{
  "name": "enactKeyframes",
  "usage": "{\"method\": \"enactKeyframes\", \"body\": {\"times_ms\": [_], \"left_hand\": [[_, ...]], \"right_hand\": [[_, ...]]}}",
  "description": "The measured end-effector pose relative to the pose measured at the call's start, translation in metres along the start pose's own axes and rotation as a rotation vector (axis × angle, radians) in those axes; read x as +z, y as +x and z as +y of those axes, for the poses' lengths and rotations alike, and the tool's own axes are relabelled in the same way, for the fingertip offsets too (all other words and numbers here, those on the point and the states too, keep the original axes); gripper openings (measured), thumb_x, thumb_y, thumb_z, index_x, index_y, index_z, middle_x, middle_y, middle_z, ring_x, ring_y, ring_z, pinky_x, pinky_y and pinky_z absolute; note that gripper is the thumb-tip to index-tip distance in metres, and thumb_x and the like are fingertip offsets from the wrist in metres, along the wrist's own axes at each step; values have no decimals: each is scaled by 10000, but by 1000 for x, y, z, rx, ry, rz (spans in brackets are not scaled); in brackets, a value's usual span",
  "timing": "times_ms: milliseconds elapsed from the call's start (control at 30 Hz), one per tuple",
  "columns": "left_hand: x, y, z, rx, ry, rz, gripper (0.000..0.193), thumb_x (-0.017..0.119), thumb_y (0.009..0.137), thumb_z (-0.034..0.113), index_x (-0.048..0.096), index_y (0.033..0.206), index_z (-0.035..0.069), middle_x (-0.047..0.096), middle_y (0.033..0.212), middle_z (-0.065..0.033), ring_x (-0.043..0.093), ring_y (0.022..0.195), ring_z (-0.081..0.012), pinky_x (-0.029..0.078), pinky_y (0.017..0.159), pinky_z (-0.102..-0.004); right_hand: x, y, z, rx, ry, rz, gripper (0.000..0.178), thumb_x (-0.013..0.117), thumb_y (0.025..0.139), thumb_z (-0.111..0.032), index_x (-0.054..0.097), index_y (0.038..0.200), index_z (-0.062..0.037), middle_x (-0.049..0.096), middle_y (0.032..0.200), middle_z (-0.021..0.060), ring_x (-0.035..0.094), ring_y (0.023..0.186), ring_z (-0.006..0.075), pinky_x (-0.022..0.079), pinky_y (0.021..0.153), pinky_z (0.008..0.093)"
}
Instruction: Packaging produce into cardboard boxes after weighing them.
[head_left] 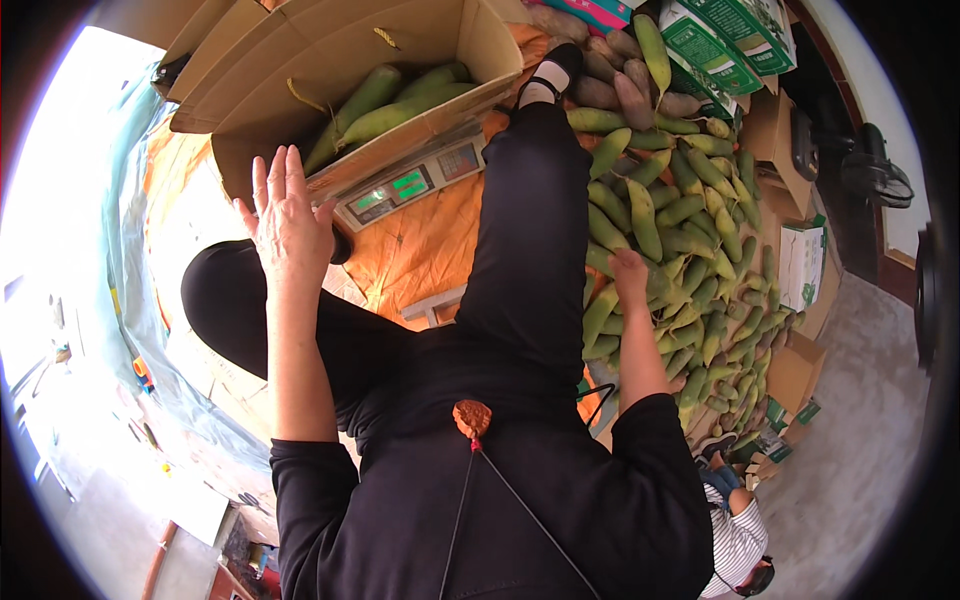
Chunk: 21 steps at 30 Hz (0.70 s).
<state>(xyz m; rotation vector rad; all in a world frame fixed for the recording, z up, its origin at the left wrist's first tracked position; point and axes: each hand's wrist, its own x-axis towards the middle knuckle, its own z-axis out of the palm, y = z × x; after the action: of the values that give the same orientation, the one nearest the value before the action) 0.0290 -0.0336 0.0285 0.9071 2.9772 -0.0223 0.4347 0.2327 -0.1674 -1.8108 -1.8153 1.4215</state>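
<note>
My left hand (287, 218) is raised with its fingers stretched out, just in front of the near wall of an open cardboard box (430, 125). Inside that box lie several long green radishes (410, 112). A weighing scale (400, 186) with a lit green display sits against the box's near side, close to my left fingertips. On my right, a big heap of green radishes (700, 235) spreads over the floor. My right hand (630, 278) reaches down over the heap's near-left edge. Its fingers are hidden, and I cannot see whether they hold a radish.
Reddish-brown radishes (600, 80) lie beyond the heap, near my shoe (550, 78). Green printed cartons (725, 40) stand at the far right. An orange sheet (425, 245) covers the floor between my legs. Another person (738, 530) in a striped shirt is at the lower right.
</note>
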Motion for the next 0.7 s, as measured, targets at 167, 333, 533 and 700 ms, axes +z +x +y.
{"method": "enactKeyframes", "body": {"times_ms": [167,333,533,700], "left_hand": [[2,-1,2,4,15,-6,707,679,809,204,334,1414,81,348,1465,-54,211,1404,-260,168,1097,-582],[2,-1,4,-4,17,-19,699,674,813,213,340,1411,80,348,1466,-51,211,1404,-256,167,1097,-583],[3,-3,1,-7,37,-25,706,681,802,210,345,1408,77,351,1465,-52,211,1404,-255,169,1094,-584],[8,-3,2,8,-3,-19,714,691,788,203,352,1409,103,365,1457,-52,220,1402,-252,169,1094,-572]], "right_hand": [[8,-4,22,101,70,-27,342,665,813,-90,592,1126,29,628,1084,117,588,1002,212,451,859,324],[14,4,34,74,-26,-23,370,675,810,-99,587,1144,33,626,1095,129,588,1009,231,455,846,331],[22,2,24,100,-8,-48,432,695,798,-126,575,1180,35,620,1118,145,586,1028,239,460,846,338],[21,7,44,48,-154,-33,393,707,782,-130,601,1124,33,640,1063,127,599,990,224,468,834,339]]}}
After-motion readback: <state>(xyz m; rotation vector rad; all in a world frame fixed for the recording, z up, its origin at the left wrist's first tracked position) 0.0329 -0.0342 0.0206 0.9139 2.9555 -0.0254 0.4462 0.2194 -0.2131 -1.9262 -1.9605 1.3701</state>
